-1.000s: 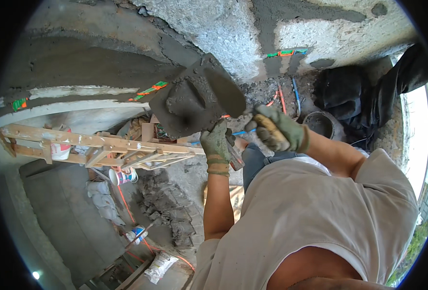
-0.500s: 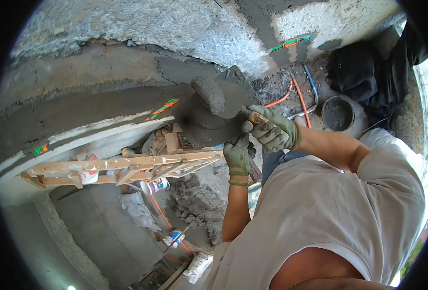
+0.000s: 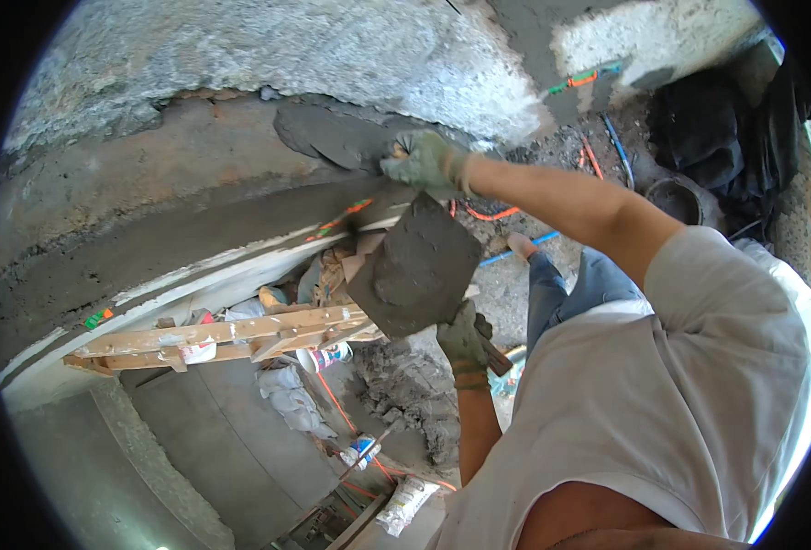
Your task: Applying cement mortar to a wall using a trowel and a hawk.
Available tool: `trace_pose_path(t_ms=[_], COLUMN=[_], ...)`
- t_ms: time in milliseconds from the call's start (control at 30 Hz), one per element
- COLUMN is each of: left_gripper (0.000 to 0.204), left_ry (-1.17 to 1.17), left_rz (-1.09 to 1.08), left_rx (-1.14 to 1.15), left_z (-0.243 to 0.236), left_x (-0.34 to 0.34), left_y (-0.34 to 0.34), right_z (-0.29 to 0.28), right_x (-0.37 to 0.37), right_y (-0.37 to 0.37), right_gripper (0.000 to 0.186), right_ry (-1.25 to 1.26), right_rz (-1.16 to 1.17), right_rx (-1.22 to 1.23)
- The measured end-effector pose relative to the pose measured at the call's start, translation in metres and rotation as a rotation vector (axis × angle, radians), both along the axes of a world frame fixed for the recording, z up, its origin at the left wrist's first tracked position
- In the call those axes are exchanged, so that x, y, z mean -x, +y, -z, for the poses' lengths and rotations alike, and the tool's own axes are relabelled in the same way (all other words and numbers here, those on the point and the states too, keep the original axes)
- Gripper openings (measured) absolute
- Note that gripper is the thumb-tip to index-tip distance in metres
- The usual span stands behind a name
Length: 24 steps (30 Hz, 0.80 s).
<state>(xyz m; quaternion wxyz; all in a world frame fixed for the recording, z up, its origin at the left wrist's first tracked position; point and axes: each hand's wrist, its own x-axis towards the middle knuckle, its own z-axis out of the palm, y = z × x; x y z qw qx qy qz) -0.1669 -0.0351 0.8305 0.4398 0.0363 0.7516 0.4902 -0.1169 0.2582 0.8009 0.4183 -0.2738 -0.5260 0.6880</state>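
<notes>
Head view: gloved right hand (image 3: 424,160), fingers curled on trowel, presses grey mortar (image 3: 327,137) on wall; left hand (image 3: 465,337) grips mortar board (image 3: 414,275). White sack (image 3: 403,504) below.

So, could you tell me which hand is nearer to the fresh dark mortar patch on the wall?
The right hand is: it reaches up against the mortar patch. The left hand is lower, gripping the mortar board.
</notes>
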Motion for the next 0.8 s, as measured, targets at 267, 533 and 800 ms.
trace_pose_path(t_ms=[267,533,800], left_gripper=[0.013,0.014,0.018], left_ry=[-0.017,-0.027,-0.112], left_rz=[0.016,0.121,0.132], left_rx=[0.006,-0.043,-0.07], left_z=[-0.001,0.005,0.013], left_x=[0.004,-0.008,-0.011], left_y=[0.009,0.04,0.052], right_z=[-0.092,-0.178,-0.064], right_x=[0.011,-0.019,-0.105], right_y=[-0.019,-0.04,-0.114], right_gripper=[0.011,0.016,0.01], right_ry=[0.111,0.159,-0.176], right_rz=[-0.151,-0.313,0.105], right_rx=[0.374,0.343,-0.496])
